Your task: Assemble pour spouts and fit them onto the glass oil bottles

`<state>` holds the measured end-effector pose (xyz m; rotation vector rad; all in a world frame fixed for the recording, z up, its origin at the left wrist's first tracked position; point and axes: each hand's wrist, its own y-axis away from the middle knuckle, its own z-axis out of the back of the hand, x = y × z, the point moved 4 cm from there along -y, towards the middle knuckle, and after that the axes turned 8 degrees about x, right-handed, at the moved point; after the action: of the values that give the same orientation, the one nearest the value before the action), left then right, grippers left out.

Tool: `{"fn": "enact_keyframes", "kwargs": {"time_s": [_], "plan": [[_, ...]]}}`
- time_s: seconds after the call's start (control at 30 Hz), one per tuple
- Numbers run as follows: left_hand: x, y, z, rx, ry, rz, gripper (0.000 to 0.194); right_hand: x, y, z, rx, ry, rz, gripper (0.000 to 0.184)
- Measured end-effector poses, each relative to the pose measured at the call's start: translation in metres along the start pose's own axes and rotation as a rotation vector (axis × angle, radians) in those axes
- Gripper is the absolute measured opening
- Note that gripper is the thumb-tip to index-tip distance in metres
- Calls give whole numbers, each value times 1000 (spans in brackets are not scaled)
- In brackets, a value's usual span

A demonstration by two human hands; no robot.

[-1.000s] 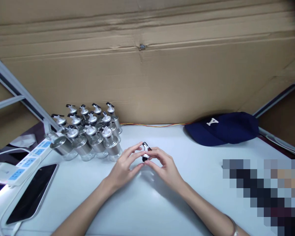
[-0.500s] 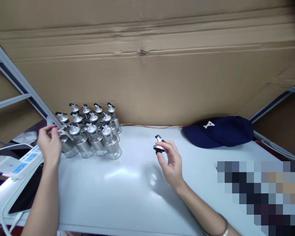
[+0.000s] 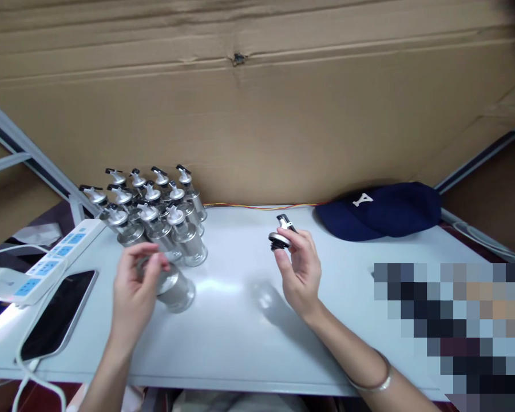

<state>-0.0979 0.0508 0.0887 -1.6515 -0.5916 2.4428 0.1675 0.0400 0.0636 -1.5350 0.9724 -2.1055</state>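
My left hand point(image 3: 134, 289) is closed around the neck end of a clear glass bottle with a metal band point(image 3: 177, 290). The bottle leans, its base pointing right, and my fingers hide its mouth. In my right hand point(image 3: 302, 277), thumb and fingers pinch a silver and black pourer stopper point(image 3: 279, 240) with a flip lid, held above the table. Several similar glass bottles point(image 3: 194, 246), topped with the same kind of pourer, stand grouped upright beyond my left hand.
A white power strip point(image 3: 47, 269) with a plugged-in charger and a black phone point(image 3: 58, 315) with a cable lie at the left. A navy cap point(image 3: 381, 212) rests at the back right. A cardboard wall point(image 3: 257, 126) stands behind the white table point(image 3: 240, 343).
My left hand has moved right and toward me, bringing a bottle out from the front left of the group. My right hand still holds the pourer stopper in nearly the same place.
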Motion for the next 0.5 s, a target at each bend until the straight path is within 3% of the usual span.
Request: {"fn": "enact_keyframes", "kwargs": {"time_s": [0.17,0.27,0.37,0.5], "plan": [[-27,4,-74,497,168,-43,15,1,4,0,-18,14,25,34],[-42,3,-109,737,216,-75,15,1,5,2,-30,32,29,39],[-50,1,-131,867,294,-81,18,0,5,4,-23,42,55,43],[-48,0,-145,984,456,1,31,2,4,6,-6,-8,124,51]]}}
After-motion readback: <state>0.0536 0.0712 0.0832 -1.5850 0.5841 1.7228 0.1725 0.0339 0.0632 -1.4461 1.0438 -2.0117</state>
